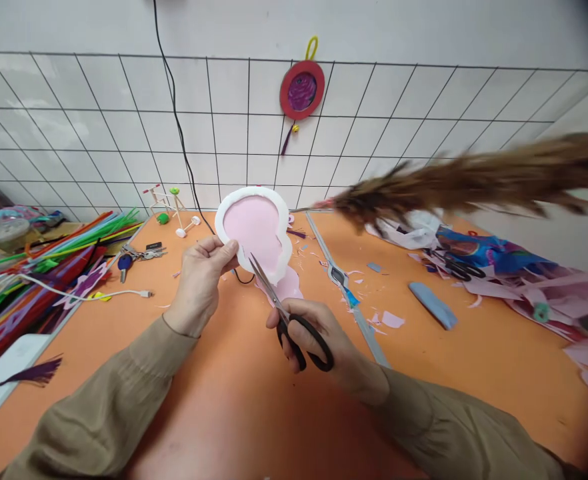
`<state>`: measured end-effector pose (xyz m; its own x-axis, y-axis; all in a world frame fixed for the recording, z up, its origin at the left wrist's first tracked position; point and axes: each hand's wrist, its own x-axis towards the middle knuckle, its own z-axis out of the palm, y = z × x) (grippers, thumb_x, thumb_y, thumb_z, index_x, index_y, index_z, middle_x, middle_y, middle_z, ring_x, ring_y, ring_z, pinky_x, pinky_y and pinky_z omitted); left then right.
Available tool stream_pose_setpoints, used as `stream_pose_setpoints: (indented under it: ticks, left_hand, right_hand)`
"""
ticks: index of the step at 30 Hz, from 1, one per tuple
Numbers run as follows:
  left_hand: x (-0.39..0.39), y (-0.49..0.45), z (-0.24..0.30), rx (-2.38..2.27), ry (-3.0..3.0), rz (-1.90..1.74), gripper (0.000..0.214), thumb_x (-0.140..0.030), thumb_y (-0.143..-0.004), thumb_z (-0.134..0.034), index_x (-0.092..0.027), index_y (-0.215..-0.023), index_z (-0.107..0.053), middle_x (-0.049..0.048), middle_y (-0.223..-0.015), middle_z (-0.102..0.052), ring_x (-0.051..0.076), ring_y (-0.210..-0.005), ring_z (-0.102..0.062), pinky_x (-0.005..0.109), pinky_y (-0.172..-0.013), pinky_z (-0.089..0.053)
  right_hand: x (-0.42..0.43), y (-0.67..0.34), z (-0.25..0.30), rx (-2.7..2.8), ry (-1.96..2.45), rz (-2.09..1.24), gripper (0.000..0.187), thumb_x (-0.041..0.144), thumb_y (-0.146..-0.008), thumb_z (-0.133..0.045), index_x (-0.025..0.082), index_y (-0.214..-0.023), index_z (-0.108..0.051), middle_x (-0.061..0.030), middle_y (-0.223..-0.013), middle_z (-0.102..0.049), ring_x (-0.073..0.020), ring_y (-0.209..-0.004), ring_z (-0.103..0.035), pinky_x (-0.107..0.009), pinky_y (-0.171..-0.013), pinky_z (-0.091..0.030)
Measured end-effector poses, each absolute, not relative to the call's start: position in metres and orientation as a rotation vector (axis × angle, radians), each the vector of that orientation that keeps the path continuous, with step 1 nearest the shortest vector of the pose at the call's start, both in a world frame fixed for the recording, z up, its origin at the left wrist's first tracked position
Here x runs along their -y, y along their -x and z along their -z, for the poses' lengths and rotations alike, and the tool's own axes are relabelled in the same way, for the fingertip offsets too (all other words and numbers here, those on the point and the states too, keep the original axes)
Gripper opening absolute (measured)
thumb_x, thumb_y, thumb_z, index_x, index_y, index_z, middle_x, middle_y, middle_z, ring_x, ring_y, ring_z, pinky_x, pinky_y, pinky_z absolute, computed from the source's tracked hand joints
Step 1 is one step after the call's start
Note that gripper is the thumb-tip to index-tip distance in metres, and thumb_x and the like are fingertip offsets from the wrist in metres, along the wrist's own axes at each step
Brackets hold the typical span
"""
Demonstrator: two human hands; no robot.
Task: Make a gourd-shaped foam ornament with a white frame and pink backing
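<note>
My left hand [201, 280] pinches the lower left rim of a gourd-shaped white frame backed with pink paper [254, 227], holding it up over the orange table [224, 400]. In my right hand [319, 333] are black-handled scissors [289, 313], fingers through the loops. The blades point up and left, open around the pink paper at the frame's lower edge. A flap of pink paper hangs below the frame beside the blades.
Pipe cleaners [39, 267], keys [139, 255] and a white cable [94, 293] lie left. Pink scraps, a blue strip [431, 305], other scissors [454, 267] and packaging lie right. A wire grid [124, 133] with a red round ornament [302, 89] stands behind. Blurred brown hair [474, 180] crosses upper right.
</note>
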<state>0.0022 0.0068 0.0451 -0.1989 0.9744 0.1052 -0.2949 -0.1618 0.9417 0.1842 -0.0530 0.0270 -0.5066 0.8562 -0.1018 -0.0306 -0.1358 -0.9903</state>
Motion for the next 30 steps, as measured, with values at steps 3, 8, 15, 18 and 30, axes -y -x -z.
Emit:
stream_pose_setpoints:
  ticks: [3,8,15,18,30]
  left_hand:
    - [-0.007,0.0,-0.046,-1.035,-0.981,-1.577,0.026,-0.034,-0.06,-0.085,-0.013,-0.07,-0.072,0.0012,-0.064,-0.07,0.011,-0.058,-0.063,0.024,-0.065,-0.053]
    - [-0.011,0.009,-0.051,-1.022,-0.977,-1.643,0.028,-0.035,-0.057,-0.086,-0.014,-0.066,-0.069,0.0002,-0.062,-0.069,0.011,-0.056,-0.062,0.025,-0.064,-0.053]
    - [-0.016,0.008,-0.069,-0.939,-0.982,-1.756,0.028,-0.033,-0.057,-0.086,-0.016,-0.065,-0.066,0.0012,-0.063,-0.07,0.017,-0.062,-0.068,0.029,-0.067,-0.057]
    - [-0.017,0.005,-0.074,-0.926,-0.993,-1.785,0.027,-0.033,-0.059,-0.086,-0.015,-0.065,-0.065,0.0017,-0.063,-0.071,0.02,-0.069,-0.071,0.032,-0.071,-0.058]
    - [-0.016,0.001,-0.071,-0.898,-1.002,-1.759,0.024,-0.031,-0.06,-0.084,-0.016,-0.067,-0.068,0.0028,-0.071,-0.075,0.022,-0.072,-0.073,0.033,-0.071,-0.06]
  right_hand:
    - [0.053,-0.185,-0.03,1.468,0.94,-1.71,0.06,0.07,-0.071,-0.063,0.014,-0.088,-0.057,0.0044,-0.057,-0.05,-0.0082,-0.045,-0.05,-0.021,-0.045,-0.037]
    - [0.053,-0.177,-0.031,1.443,0.923,-1.772,0.062,0.072,-0.066,-0.067,0.014,-0.087,-0.057,0.0048,-0.057,-0.049,-0.0084,-0.046,-0.05,-0.022,-0.045,-0.04]
    - [0.058,-0.16,-0.035,1.425,0.828,-1.881,0.06,0.069,-0.062,-0.073,0.015,-0.083,-0.056,0.0065,-0.056,-0.048,-0.0073,-0.044,-0.049,-0.021,-0.042,-0.039]
    - [0.061,-0.157,-0.036,1.456,0.776,-1.902,0.055,0.062,-0.063,-0.076,0.016,-0.084,-0.055,0.0075,-0.056,-0.047,-0.0062,-0.044,-0.048,-0.019,-0.041,-0.039]
    - [0.065,-0.16,-0.033,1.472,0.806,-1.878,0.032,0.039,-0.068,-0.073,0.015,-0.084,-0.058,0.0072,-0.056,-0.048,-0.0063,-0.043,-0.051,-0.017,-0.04,-0.038]
